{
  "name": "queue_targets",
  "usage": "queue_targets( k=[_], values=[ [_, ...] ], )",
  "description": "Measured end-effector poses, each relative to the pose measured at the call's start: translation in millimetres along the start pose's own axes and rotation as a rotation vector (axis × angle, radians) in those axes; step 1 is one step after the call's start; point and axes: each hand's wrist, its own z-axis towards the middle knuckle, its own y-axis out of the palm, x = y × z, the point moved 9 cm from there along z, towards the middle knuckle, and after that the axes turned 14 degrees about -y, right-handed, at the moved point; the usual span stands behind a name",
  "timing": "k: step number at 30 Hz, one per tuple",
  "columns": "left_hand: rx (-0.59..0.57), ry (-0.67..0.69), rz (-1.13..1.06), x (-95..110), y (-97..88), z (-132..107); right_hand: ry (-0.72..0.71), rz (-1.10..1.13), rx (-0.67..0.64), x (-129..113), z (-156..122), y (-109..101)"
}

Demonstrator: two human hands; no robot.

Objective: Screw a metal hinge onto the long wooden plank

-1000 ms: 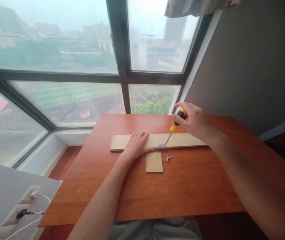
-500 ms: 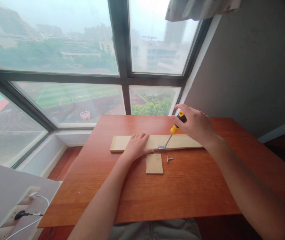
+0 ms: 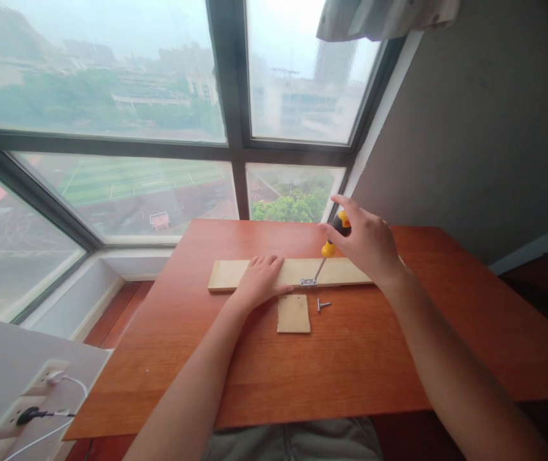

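Observation:
A long pale wooden board [image 3: 336, 270] lies across the table. My left hand [image 3: 262, 276] holds its left part, fingers reaching to the far edge and thumb along the near edge. A small metal hinge [image 3: 308, 282] sits at the board's near edge, just right of that thumb. In my right hand [image 3: 367, 240] is a yellow and black screwdriver [image 3: 329, 248], tilted, its tip down at the hinge's right end. My right index finger is raised off the handle. Close in front lie a small square wooden piece [image 3: 294, 315] with small holes and loose screws [image 3: 322, 305].
The reddish-brown wooden table [image 3: 351, 365] stands against large windows [image 3: 159, 186]. A grey wall [image 3: 475, 160] rises on the right. At the lower left, plugs and cables are in wall sockets [image 3: 19, 413].
The view has shifted slightly, so everything appears a little farther left. My right fingers have loosened around the screwdriver handle, the index finger lifting. The left hand stays on the board.

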Motion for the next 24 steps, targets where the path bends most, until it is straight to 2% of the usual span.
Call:
queue_targets(
  k=[2,6,8,11,16,19,24],
  values=[
    [0.001,0.002,0.006,0,0.2,0,0.011,0.18,0.062,-1,-4,6],
    [0.001,0.002,0.01,1,-0.3,0,0.046,0.764,0.171,0,-14,25],
    [-0.003,-0.001,0.006,1,-0.8,0,0.065,0.946,0.222,2,-19,31],
    [-0.003,-0.002,0.003,1,-1.0,0,0.109,0.988,0.284,7,-22,37],
    [-0.001,-0.004,0.015,-1,1.7,1,0.162,0.802,0.53,19,-30,36],
    [-0.002,-0.008,0.013,-2,3.1,1,0.167,1.007,0.583,18,-29,47],
    [0.003,-0.009,0.007,-1,3.2,1,0.121,1.308,0.517,6,-28,55]
  ],
)
